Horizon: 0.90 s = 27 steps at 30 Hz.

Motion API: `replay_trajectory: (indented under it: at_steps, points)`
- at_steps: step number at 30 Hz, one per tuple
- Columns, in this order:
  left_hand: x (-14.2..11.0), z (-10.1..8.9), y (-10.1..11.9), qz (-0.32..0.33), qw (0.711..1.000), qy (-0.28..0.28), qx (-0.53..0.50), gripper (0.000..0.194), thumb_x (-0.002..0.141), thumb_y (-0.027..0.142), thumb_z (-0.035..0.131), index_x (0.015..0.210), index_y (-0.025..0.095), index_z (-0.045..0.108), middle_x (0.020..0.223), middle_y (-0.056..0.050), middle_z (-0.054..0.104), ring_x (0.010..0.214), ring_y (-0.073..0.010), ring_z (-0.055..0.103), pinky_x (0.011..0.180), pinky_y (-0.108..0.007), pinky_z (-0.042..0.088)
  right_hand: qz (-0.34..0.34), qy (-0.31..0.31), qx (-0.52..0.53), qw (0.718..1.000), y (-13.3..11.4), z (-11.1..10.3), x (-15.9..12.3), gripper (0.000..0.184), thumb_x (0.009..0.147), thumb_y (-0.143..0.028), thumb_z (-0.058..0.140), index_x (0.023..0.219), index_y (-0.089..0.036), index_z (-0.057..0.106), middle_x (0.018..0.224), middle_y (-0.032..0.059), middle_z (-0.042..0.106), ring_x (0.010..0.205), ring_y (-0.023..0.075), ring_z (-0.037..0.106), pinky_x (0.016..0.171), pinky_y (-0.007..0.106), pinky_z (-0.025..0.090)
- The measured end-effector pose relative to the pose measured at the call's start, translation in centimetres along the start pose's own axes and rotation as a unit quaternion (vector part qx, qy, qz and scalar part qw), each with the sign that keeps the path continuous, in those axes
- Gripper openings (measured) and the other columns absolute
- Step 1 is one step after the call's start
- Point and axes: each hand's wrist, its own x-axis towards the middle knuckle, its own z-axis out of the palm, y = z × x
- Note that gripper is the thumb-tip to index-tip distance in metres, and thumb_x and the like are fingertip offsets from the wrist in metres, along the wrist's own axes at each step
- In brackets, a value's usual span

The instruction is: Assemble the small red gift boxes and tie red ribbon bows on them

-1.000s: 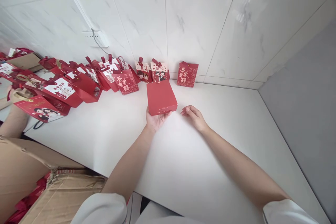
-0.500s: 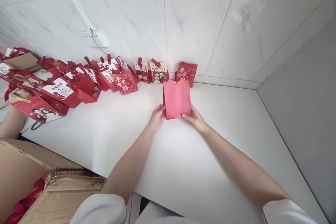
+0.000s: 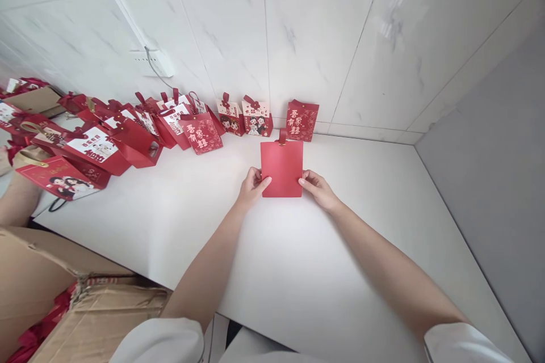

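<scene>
A plain red gift bag [image 3: 281,170] with a dark red ribbon loop [image 3: 283,136] at its top is held between my two hands, its flat face toward me. My left hand [image 3: 252,186] grips its left edge, thumb on the front face and fingers behind. On the opposite edge my right hand [image 3: 317,188] pinches it the same way, near the lower corner. Just behind it, a red gift bag with white lettering [image 3: 302,121] leans at the wall. Two small cartoon-printed gift bags [image 3: 258,118] stand to its left.
Many red gift bags [image 3: 96,147] crowd the left of the white table [image 3: 187,227]. Another person's arm [image 3: 21,198] reaches in there. A cardboard box [image 3: 110,317] with red material stands at the lower left. A tiled wall [image 3: 221,28] with a socket [image 3: 151,62] runs behind.
The bag has turned to face me squarely and come slightly lower and left, its side panel no longer showing. My left thumb has moved onto its front; my right hand has shifted to its edge.
</scene>
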Motion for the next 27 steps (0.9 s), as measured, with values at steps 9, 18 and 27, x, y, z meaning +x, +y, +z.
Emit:
replay_trajectory:
  at_steps: [9, 18, 27]
  points:
    - [0.0, 0.4, 0.7, 0.046, 0.994, -0.005, 0.099, 0.048, 0.096, 0.053, 0.033, 0.113, 0.019, 0.062, 0.119, -0.012, 0.058, 0.114, -0.0239, 0.054, 0.104, -0.041, 0.039, 0.002, 0.017, 0.04, 0.999, -0.3, 0.4, 0.1, 0.029, 0.087, -0.051, 0.06, 0.08, -0.025, 0.049, 0.085, -0.0014, 0.058, 0.077, 0.0155, 0.054, 0.084, 0.031, 0.044]
    - [-0.8, 0.8, 2.1, 0.053, 0.997, -0.031, 0.038, 0.043, 0.097, 0.048, 0.038, 0.12, 0.021, 0.062, 0.133, -0.009, 0.053, 0.124, -0.023, 0.05, 0.109, -0.037, 0.038, -0.01, 0.051, 0.007, 0.999, -0.2, 1.6, -1.0, 0.034, 0.092, -0.056, 0.047, 0.082, -0.023, 0.051, 0.086, 0.0009, 0.058, 0.08, 0.0176, 0.054, 0.079, 0.033, 0.045]
    - [-0.7, 1.2, 2.2, 0.037, 0.999, -0.032, 0.003, 0.042, 0.096, 0.049, 0.041, 0.118, 0.021, 0.063, 0.129, -0.009, 0.056, 0.125, -0.0237, 0.05, 0.11, -0.039, 0.038, -0.125, 0.089, -0.192, 0.969, -0.6, 1.8, -1.1, 0.037, 0.098, -0.051, 0.035, 0.108, -0.026, 0.061, 0.122, 0.0074, 0.056, 0.116, 0.0233, 0.051, 0.104, 0.038, 0.037]
